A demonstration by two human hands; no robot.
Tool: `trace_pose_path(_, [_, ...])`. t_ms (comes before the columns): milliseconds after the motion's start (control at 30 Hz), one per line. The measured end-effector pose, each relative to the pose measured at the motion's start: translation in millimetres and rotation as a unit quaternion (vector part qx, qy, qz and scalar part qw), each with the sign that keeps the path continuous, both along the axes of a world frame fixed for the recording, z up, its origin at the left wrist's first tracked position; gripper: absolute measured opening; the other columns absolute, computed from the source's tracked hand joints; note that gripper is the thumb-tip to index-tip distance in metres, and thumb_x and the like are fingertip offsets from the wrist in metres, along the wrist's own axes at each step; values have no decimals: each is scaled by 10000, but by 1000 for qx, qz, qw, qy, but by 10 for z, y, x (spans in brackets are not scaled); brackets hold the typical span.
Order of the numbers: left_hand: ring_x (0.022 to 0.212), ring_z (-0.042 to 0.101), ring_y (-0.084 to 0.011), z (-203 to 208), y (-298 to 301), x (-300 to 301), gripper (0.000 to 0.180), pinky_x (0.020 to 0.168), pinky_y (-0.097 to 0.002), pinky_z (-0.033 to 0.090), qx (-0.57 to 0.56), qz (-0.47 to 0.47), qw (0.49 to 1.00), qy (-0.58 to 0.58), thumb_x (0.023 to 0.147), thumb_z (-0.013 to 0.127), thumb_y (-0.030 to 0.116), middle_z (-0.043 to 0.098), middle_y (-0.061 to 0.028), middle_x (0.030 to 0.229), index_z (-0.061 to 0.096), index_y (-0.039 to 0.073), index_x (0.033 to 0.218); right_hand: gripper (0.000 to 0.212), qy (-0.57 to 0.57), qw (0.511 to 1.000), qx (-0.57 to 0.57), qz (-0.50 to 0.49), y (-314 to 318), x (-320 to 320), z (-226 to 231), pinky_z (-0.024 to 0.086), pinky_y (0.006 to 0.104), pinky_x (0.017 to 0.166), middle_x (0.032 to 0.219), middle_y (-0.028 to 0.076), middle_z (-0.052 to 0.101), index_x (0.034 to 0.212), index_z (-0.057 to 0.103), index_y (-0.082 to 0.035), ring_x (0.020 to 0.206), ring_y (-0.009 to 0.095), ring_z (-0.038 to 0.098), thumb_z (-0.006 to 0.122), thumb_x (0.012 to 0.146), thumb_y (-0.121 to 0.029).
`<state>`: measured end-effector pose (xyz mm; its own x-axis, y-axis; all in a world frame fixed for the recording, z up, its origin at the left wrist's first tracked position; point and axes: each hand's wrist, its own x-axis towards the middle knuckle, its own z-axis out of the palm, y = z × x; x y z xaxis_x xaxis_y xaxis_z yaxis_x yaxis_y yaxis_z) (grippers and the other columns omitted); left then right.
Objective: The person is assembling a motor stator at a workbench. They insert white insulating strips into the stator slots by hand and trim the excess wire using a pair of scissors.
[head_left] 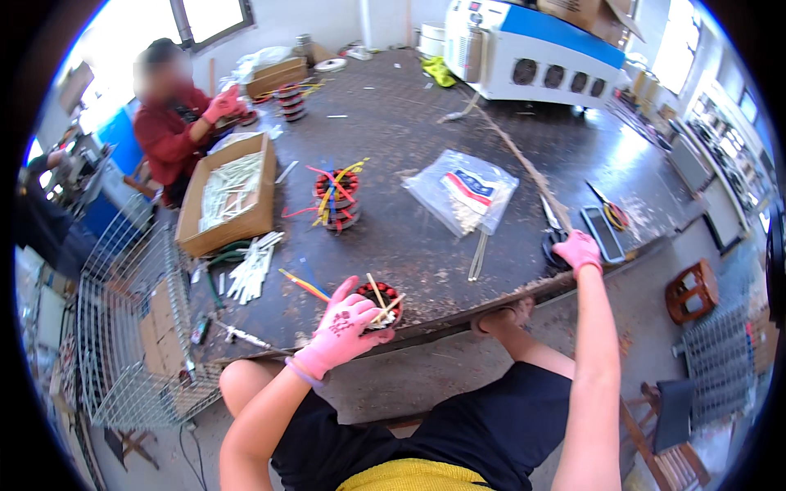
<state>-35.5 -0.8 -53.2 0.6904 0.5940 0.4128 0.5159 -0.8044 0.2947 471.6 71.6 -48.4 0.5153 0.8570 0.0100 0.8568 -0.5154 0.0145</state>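
My left hand (348,327), in a pink glove, grips the side of a motor stator (391,293) at the table's near edge. Thin pale sticks poke up from the stator's middle, and yellow, red and blue wires (304,283) trail out to its left. Over on the right, my gloved right hand (580,250) has its fingers closed at the black handles of a pair of scissors (554,245), whose blades point away from me. Farther back stand stacked stators (337,214) with red, yellow and blue leads. White strips (254,268) lie in a loose pile to the left.
A cardboard box (264,184) of white strips sits at the left, with a person (168,123) in pink gloves beyond it. A plastic bag (467,192), a grey tray (602,233) and orange-handled scissors (614,214) lie on the table (393,106). A white-blue machine (540,57) stands behind.
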Motion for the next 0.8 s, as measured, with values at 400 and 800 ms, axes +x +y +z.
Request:
trace_pose_path(400, [1362,398,-398,408,-173,-480,378,1163,-552,278,-55,28,995,76,630,805,257,511,-127,1395,700,174,984,465,736,635,208,108,-1153,-684,86,474,228,674,888,9,572,1297,520,5,723,113,596,655,856,-52])
trace_pose_path(800, [709,491,-81,145,-852,-163,788,647,-238,460,-209,369,877,-228,678,919,197,465,-26,977,517,57,1341,758,850,394,-295,188,-1871,-2129,-279,336,181,548,777,-47,573,1032,605,-114,641,50,495,580,771,-825])
